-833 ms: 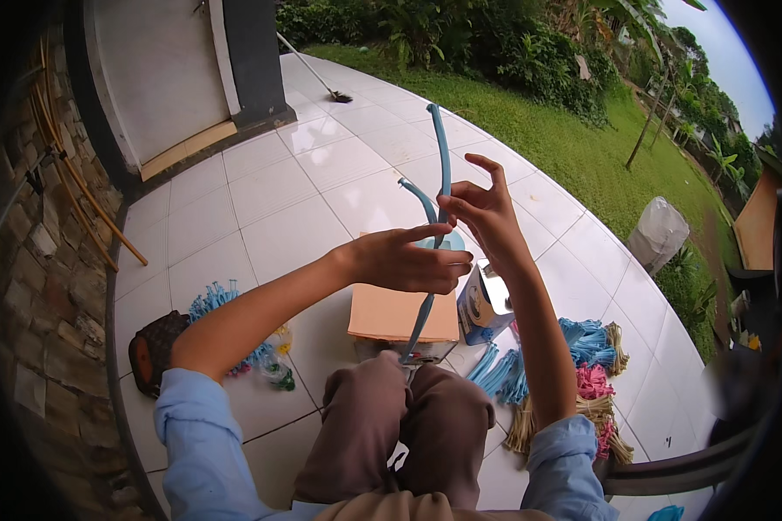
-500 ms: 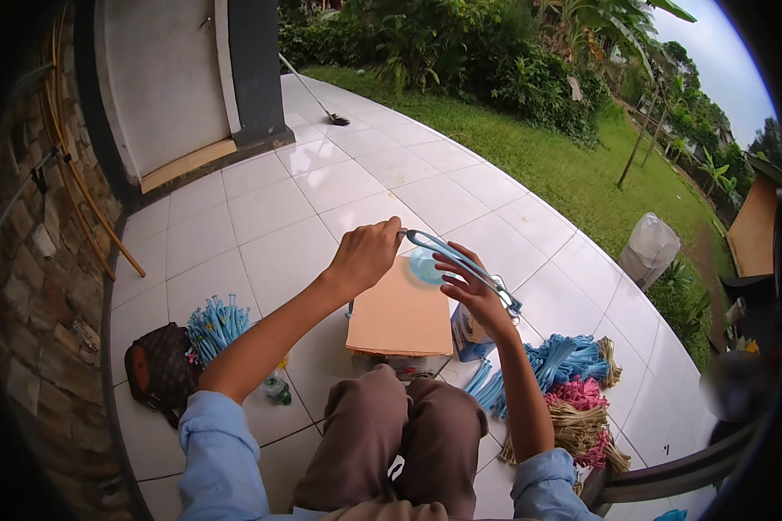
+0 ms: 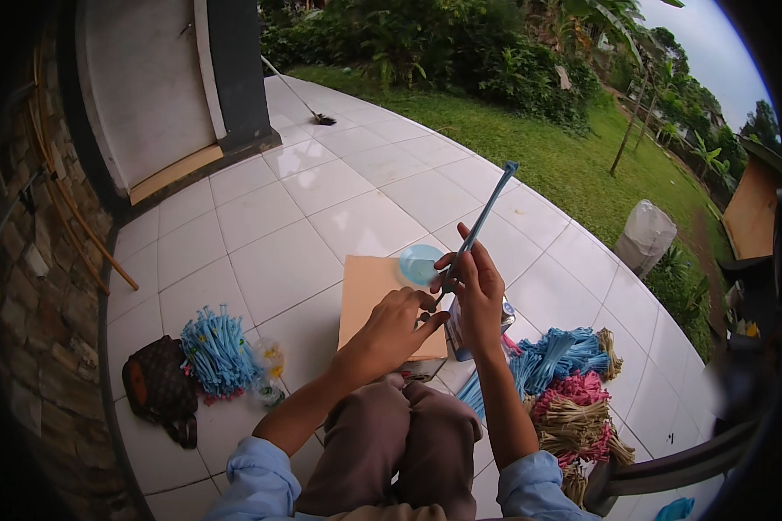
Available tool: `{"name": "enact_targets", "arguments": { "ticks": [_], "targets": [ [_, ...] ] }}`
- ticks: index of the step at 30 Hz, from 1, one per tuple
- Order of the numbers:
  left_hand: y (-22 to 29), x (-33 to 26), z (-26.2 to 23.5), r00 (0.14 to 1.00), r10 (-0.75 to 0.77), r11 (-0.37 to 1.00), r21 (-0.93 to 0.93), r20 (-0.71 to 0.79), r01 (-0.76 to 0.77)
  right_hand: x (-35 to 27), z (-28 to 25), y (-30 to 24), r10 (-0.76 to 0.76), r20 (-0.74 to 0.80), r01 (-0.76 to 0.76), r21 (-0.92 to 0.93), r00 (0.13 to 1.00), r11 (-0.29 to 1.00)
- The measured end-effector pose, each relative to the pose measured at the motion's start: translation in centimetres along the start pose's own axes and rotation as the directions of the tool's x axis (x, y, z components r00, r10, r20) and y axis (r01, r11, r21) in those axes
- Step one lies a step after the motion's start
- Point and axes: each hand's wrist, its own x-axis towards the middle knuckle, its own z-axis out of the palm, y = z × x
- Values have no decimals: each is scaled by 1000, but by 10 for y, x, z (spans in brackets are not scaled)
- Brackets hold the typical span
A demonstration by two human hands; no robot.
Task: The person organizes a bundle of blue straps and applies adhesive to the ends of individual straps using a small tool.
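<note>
My right hand point(image 3: 478, 291) is closed around a thin blue cord bundle point(image 3: 492, 201), its far end tilted up and to the right. Close to the cords' lower end is my left hand point(image 3: 395, 326), fingers curled and thumb stretched toward my right hand. Whatever lies between the left fingertips is too small to make out. Below both hands a peach-coloured board point(image 3: 365, 291) lies on a box in front of my knees. A translucent light-blue round dish point(image 3: 419, 264) is by the board's far right corner, partly behind my right fingers.
At the left are a brown patterned bag point(image 3: 155, 382), a pile of blue cords point(image 3: 220, 352) and a clear plastic bag point(image 3: 269, 360). Blue cord bundles point(image 3: 560, 358) and pink and beige bundles point(image 3: 573, 408) lie at the right. A broom point(image 3: 323, 119) leans farther off.
Both hands have come lower and closer together. The cords, earlier looped and stretched between my hands, now point up from my right hand. The view has shifted slightly.
</note>
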Motion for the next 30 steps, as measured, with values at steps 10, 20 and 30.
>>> {"name": "enact_targets", "arguments": {
  "ticks": [10, 20, 30],
  "targets": [
    [19, 57, -37, 973, 118, 536, -813, -196, -229, -39, -27, -33, -3, 107, 71, -634, 994, 770],
    [-11, 59, 2, 987, -54, 574, -814, -151, -93, -50, -56, 5, -52, 167, 170, -839, 985, 517],
    [-75, 79, 50, 992, -63, 519, -852, -113, -65, -28, -82, 87, -199, -71, 93, -699, 977, 709]
  ]
}}
